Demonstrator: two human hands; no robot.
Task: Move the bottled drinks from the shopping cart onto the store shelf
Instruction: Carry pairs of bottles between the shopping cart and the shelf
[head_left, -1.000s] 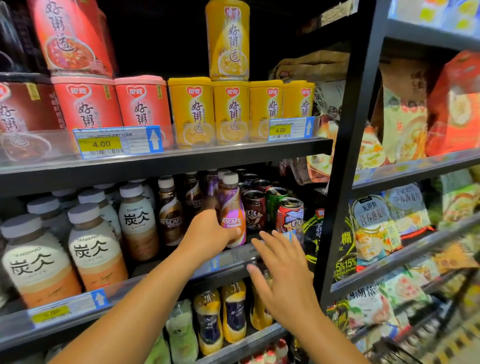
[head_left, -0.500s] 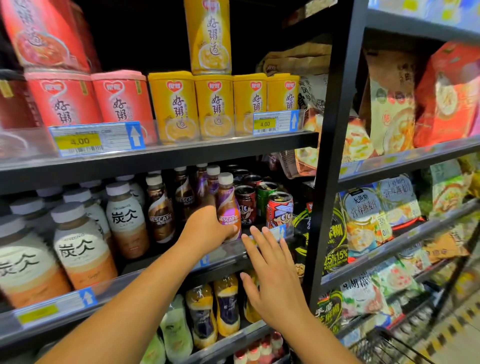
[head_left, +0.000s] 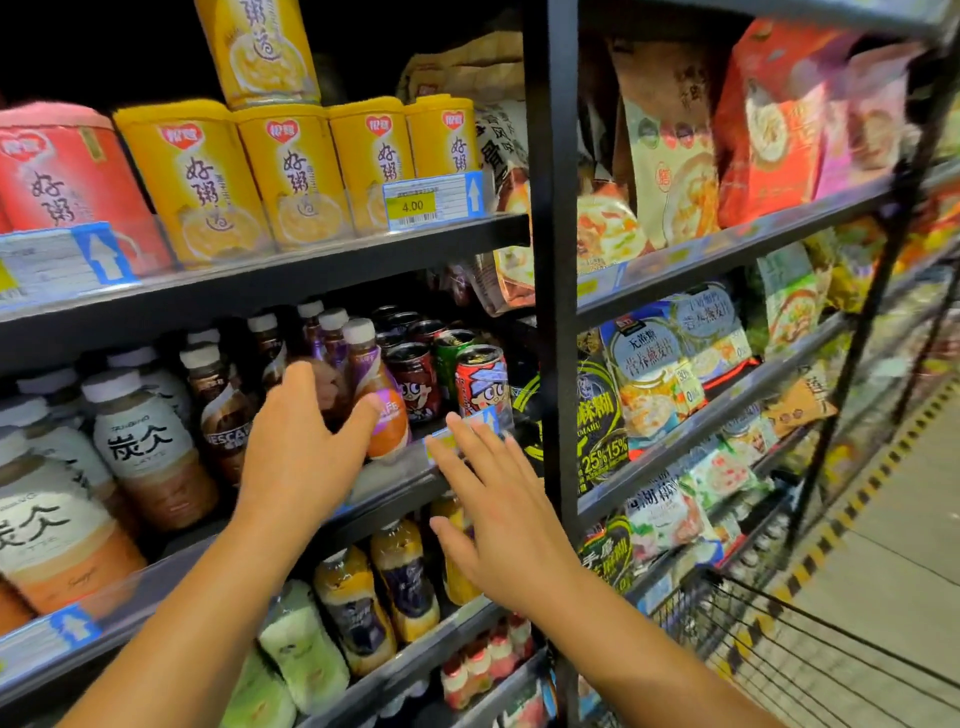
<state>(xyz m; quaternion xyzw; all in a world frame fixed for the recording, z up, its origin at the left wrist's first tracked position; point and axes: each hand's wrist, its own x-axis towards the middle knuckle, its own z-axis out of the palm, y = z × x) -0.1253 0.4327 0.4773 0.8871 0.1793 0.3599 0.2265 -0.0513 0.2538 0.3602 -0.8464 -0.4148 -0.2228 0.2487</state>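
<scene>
Store aisle with black metal shelving packed pretty tight, bit blurry overall. Left hand (head_left: 301, 447) is up at the middle shelf (head_left: 395, 470), fingers spread and curled loosely around a brown coffee bottle (head_left: 324, 387), thumb resting against the purple-and-orange bottle (head_left: 376, 400) just beside it; looks like a light hold, not a hard squeeze. Right hand (head_left: 498, 514) is flat and wide open, holding nothing, hovering in front of that shelf's front lip near the price tag (head_left: 470, 422). Both bottles stand upright on the shelf among the other white-capped ones, with pale latte bottles (head_left: 145, 447) to the left and cartoon-face cans (head_left: 480, 382) to the right. Yellow tubs (head_left: 291, 176) sit on the shelf above, more bottles (head_left: 363, 608) on the one below. Snack bags (head_left: 670, 364) fill the next bay over, and the wire shopping cart (head_left: 769, 639) pokes in at the bottom right; can't see what's in it.
</scene>
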